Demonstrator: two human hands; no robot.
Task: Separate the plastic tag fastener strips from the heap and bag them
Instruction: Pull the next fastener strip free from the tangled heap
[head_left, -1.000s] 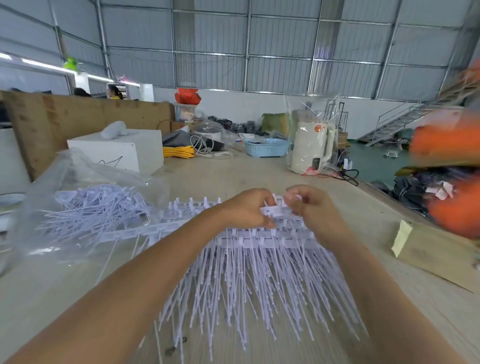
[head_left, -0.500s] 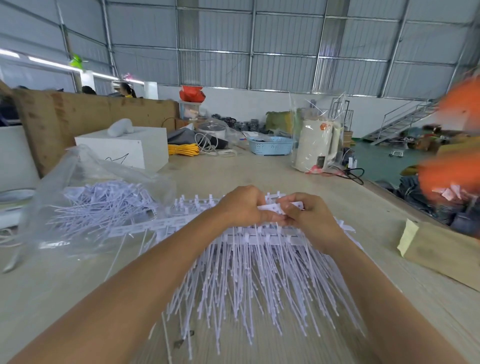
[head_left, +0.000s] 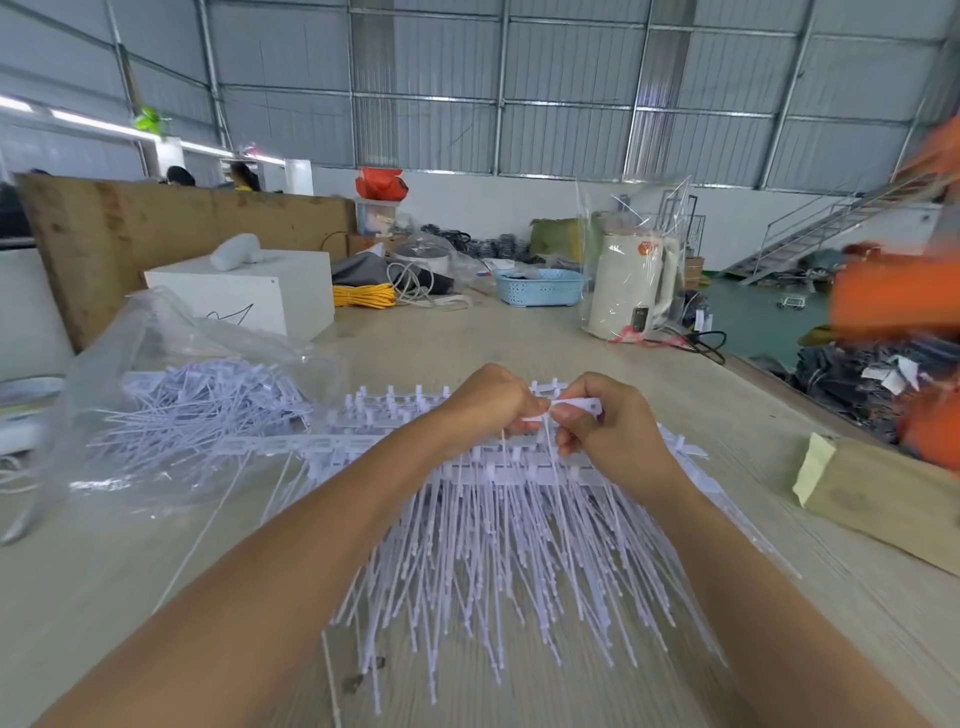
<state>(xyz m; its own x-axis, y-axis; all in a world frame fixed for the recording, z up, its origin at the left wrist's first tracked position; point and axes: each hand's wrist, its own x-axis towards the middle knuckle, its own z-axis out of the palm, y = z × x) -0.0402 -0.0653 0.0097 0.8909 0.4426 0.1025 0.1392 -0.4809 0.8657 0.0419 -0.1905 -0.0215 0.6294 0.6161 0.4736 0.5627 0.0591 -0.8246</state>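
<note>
A heap of white plastic tag fastener strips (head_left: 498, 551) lies on the table in front of me, heads on a white runner bar, thin tails fanned toward me. My left hand (head_left: 491, 402) and my right hand (head_left: 605, 421) meet above the heap's far edge. Both pinch one loose white fastener strip (head_left: 569, 408), its head sticking out past my right thumb and its tail hanging down between the hands. At the left lies a clear plastic bag (head_left: 171, 374), its mouth toward the heap, with many separated strips inside.
A white box (head_left: 249, 301) stands behind the bag, with brown cardboard behind it. Yellow cord (head_left: 363, 296), a blue basket (head_left: 540, 288) and a wrapped white kettle (head_left: 626, 291) sit farther back. A brown envelope (head_left: 883, 499) lies at the right edge.
My hands have lifted a little off the heap and drawn one strip up between them. The view has shifted slightly.
</note>
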